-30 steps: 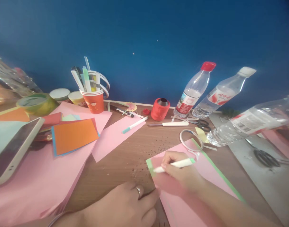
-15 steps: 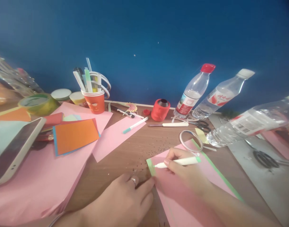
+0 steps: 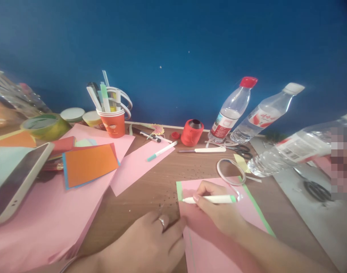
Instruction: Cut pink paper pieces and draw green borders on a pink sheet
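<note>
My right hand (image 3: 219,214) is closed around a white marker with a green end (image 3: 210,199), its tip resting near the left edge of a pink sheet (image 3: 216,242) that has green-coloured borders. My left hand (image 3: 150,244), wearing a ring, lies on the wooden table (image 3: 162,178) with its fingers pressed on the sheet's left edge.
A red paper cup of pens (image 3: 114,121), a red spool (image 3: 192,132), a loose marker (image 3: 161,150), a knife (image 3: 204,149), a tape ring (image 3: 229,167), scissors (image 3: 243,149) and three water bottles (image 3: 233,108) stand behind. Pink, orange papers (image 3: 89,163) and a phone (image 3: 16,182) lie left.
The pink sheet has turned so its top edge lies more level. My right hand and marker shifted slightly down, and my left hand followed the sheet's edge.
</note>
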`<act>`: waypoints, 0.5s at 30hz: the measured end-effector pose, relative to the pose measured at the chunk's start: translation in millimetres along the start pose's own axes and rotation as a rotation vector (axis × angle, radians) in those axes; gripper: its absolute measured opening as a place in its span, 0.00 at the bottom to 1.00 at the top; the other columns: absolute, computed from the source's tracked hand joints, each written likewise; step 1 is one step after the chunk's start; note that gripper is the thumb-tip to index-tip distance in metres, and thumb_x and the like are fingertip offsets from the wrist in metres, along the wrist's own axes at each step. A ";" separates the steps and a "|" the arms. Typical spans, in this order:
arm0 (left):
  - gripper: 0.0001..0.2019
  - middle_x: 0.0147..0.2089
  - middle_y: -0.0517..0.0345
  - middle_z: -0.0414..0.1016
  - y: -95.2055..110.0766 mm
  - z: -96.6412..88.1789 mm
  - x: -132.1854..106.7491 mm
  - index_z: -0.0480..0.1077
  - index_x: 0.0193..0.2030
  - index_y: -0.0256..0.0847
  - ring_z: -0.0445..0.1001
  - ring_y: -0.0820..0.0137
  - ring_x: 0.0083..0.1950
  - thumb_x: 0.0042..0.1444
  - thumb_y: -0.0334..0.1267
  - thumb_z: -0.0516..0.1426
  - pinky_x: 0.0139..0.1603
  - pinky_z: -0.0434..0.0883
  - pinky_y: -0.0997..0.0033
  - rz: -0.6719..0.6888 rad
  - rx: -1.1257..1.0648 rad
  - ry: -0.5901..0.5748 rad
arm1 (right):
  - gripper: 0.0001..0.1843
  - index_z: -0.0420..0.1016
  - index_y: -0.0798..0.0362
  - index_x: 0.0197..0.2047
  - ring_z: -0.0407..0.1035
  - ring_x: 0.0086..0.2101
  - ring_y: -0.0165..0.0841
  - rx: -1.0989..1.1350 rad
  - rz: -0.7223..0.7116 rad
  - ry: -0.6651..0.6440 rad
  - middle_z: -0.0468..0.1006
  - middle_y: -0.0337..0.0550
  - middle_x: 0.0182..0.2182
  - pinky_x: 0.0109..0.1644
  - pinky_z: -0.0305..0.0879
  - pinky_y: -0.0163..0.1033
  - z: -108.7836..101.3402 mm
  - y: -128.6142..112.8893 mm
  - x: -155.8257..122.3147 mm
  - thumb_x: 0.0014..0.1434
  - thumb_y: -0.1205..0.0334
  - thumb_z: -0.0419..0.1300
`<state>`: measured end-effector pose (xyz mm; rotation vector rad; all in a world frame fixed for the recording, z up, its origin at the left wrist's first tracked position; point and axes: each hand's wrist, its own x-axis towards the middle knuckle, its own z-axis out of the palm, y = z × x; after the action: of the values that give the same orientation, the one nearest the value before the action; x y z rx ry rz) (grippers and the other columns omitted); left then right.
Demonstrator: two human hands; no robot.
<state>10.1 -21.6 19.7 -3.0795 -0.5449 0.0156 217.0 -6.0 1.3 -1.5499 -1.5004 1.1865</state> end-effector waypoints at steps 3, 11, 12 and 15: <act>0.08 0.47 0.54 0.75 1.0 -2.3 1.0 0.69 0.41 0.40 0.71 0.67 0.31 0.59 0.33 0.50 0.24 0.61 0.67 0.040 -0.009 -0.008 | 0.12 0.61 0.52 0.21 0.57 0.22 0.28 -0.023 -0.025 0.004 0.62 0.33 0.18 0.26 0.51 0.34 0.9 1.8 -1.0 0.54 0.63 0.55; 0.10 0.46 0.51 0.75 -0.3 -1.1 -0.8 0.71 0.43 0.38 0.72 0.66 0.34 0.58 0.31 0.50 0.24 0.60 0.66 0.050 -0.056 -0.026 | 0.14 0.57 0.52 0.17 0.53 0.20 0.27 -0.004 -0.009 -0.055 0.58 0.32 0.16 0.24 0.47 0.34 -1.3 1.5 0.5 0.51 0.64 0.55; 0.10 0.45 0.52 0.75 0.0 -1.1 -0.6 0.71 0.43 0.38 0.72 0.66 0.34 0.57 0.31 0.50 0.24 0.59 0.67 0.048 -0.060 -0.022 | 0.14 0.56 0.52 0.17 0.52 0.19 0.27 -0.002 -0.004 -0.071 0.57 0.32 0.15 0.23 0.46 0.34 -1.4 1.5 0.3 0.51 0.65 0.55; 0.09 0.47 0.52 0.75 1.5 -0.3 -0.4 0.71 0.42 0.38 0.71 0.67 0.32 0.57 0.30 0.52 0.24 0.59 0.67 0.021 -0.044 -0.005 | 0.13 0.59 0.52 0.19 0.56 0.21 0.28 0.001 -0.014 -0.022 0.61 0.34 0.16 0.25 0.50 0.34 -1.5 1.8 -0.5 0.52 0.63 0.54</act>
<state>10.3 -23.2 20.0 -3.1289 -0.5207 0.0121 219.1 -6.5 0.3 -1.5279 -1.5223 1.2002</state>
